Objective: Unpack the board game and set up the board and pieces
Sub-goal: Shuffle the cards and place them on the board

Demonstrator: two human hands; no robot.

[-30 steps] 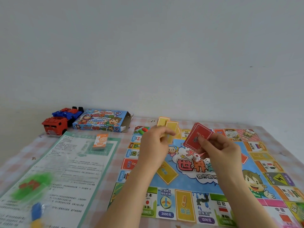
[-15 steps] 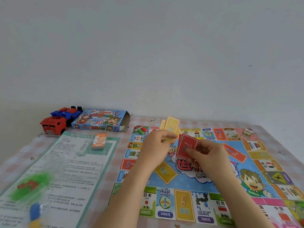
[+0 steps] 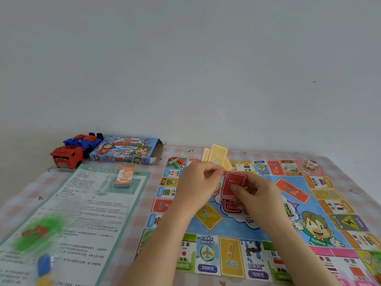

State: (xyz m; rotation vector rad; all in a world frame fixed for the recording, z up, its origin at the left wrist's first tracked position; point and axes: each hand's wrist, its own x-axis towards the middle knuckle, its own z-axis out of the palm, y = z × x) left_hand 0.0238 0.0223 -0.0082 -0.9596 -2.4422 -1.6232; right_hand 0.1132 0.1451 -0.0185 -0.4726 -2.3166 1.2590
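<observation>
Pale bare wall behind; table under a pink checked cloth (image 3: 181, 150). The board (image 3: 233, 230) lies unfolded and flat across the right half.

- Left hand (image 3: 198, 182): fingers curled, pinching a small fan of yellow cards (image 3: 217, 155) that stands upright above the board's far edge.
- Right hand (image 3: 255, 193): fingers and thumb closed on a squared stack of red cards (image 3: 233, 184), held just above the board's centre, close beside the left hand.
- Printed on the board: a red slot (image 3: 292, 189) to the right of the hands and a yellow slot (image 3: 208, 216), partly under the left forearm. Both look unfilled.
- On the sheet of rules (image 3: 82, 213) to the left: an orange wad of play money (image 3: 124, 176) and a blurred bag of green and red pieces (image 3: 39, 232). The game box (image 3: 125, 151) lies open-ended by the wall.

Judgement: the step is splitting the cards by colour and seating each deck on its slot.

To do it well:
- Square the red stack against the board first, then lay it face down inside the red outline, turned to match the slot's slant.
- Close the yellow fan into one block before it goes down; loose cards tend to skid on a glossy board.
- Lift the left forearm clear so the yellow slot shows fully.
- Press lightly; the board looks like thin sheet and may shift on the cloth.
</observation>
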